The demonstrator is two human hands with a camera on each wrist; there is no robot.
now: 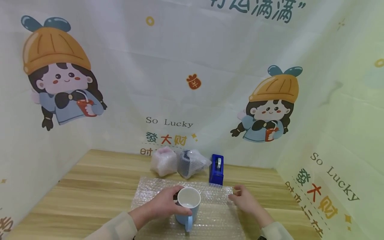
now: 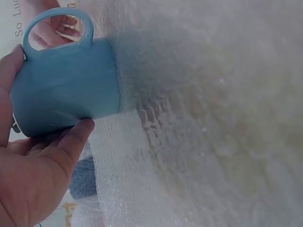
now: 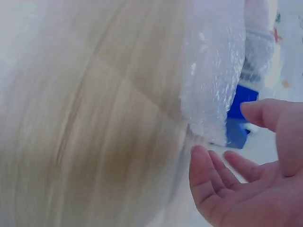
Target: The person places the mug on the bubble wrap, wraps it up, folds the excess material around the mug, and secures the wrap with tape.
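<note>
A light blue mug (image 1: 195, 213) with a white inside stands upright on a flat sheet of bubble wrap (image 1: 217, 220), its handle toward me. My left hand (image 1: 166, 201) grips the mug, with fingers and thumb on either side of its body; the left wrist view shows the blue mug (image 2: 66, 87) from the side. At the sheet's right edge is my right hand (image 1: 246, 201). In the right wrist view this hand (image 3: 241, 182) has loosely spread fingers, with a gap between them and the bubble wrap (image 3: 213, 71).
Two bubble-wrapped bundles stand at the back of the wooden table (image 1: 99, 186): one whitish with pink (image 1: 164, 161), one dark blue-grey (image 1: 189, 163). A blue tape dispenser (image 1: 216, 170) is right of them, by the sheet's far edge. A printed cloth (image 1: 168, 83) hangs behind.
</note>
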